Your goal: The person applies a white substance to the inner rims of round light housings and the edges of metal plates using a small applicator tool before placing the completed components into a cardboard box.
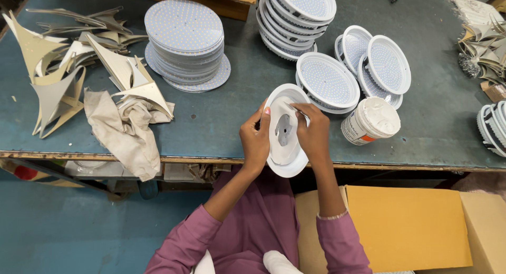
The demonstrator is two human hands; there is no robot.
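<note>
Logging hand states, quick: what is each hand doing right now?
Left hand: closed on the white round housing.
Right hand: fingers pressing inside the same housing.

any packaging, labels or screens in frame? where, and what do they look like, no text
Tub: round white tub, white paste on top, printed label with an orange patch, on the table right of the right hand.
Cardboard box: yellow-brown, flat top, below the table edge at right.
Second cardboard box: brown, at the table's far edge.
No screens.

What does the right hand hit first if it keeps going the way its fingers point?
The right hand points up-left, fingertips already on the white round housing. Beyond its rim lies bare table; depth unclear.
</note>
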